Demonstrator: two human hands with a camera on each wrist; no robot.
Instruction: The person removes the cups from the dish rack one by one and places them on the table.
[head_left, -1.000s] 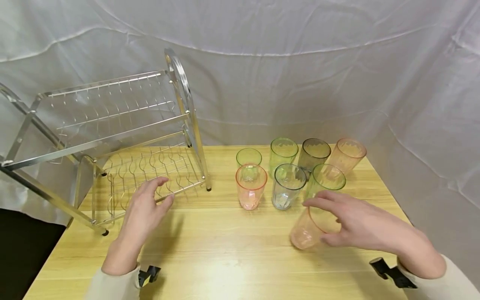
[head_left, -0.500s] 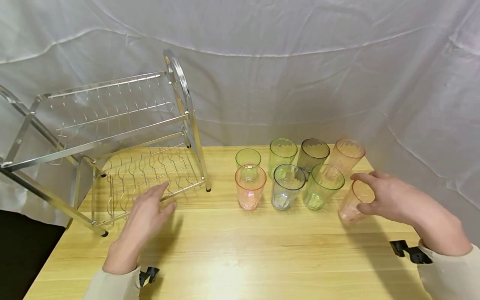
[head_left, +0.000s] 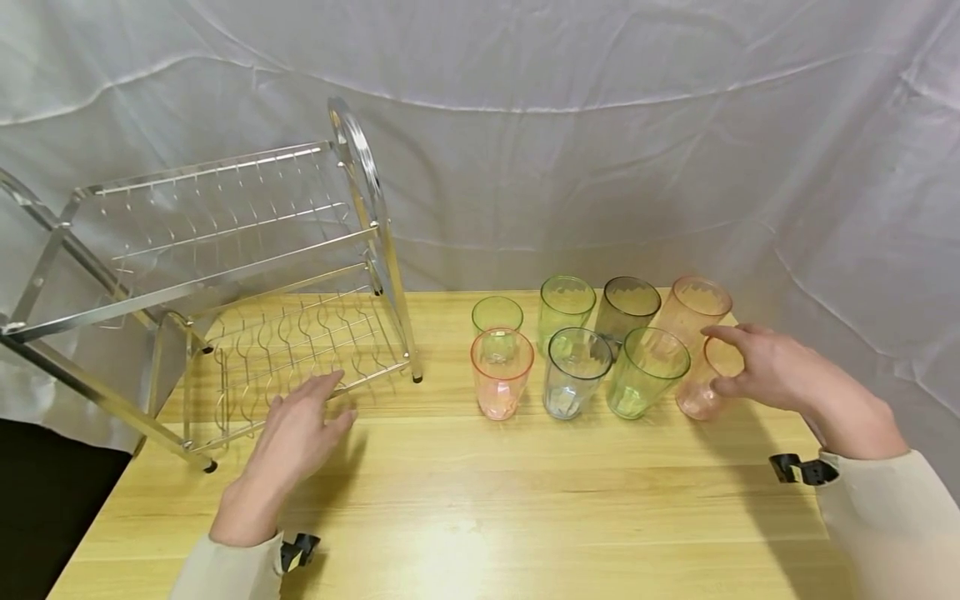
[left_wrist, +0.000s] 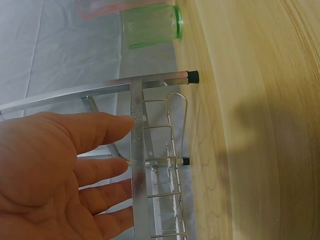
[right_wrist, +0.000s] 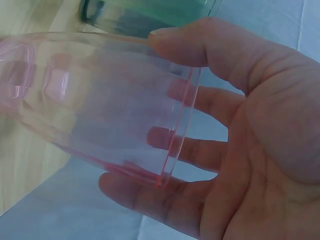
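My right hand (head_left: 791,371) holds a clear pink cup (head_left: 699,396) near its rim, at the right end of the front row. In the right wrist view the thumb lies on one side of the pink cup and the fingers curl round the other. The cup's base appears at or very near the table. My left hand (head_left: 296,433) is relaxed, with nothing in it, in front of the metal dish rack (head_left: 397,308). In the left wrist view its fingertips (left_wrist: 122,127) overlap a rack bar; contact cannot be told.
Beside the held cup stand a green cup (head_left: 637,387), a blue-grey cup (head_left: 566,392) and a red-rimmed pink cup (head_left: 501,387). Behind are a dark cup (head_left: 626,312), another pink cup (head_left: 693,308) and green ones. A pale curtain (head_left: 570,167) backs the wooden table (head_left: 480,500).
My right hand has carried the pink cup rightward and back, from in front of the green cup to beside it. The left hand has shifted only slightly.
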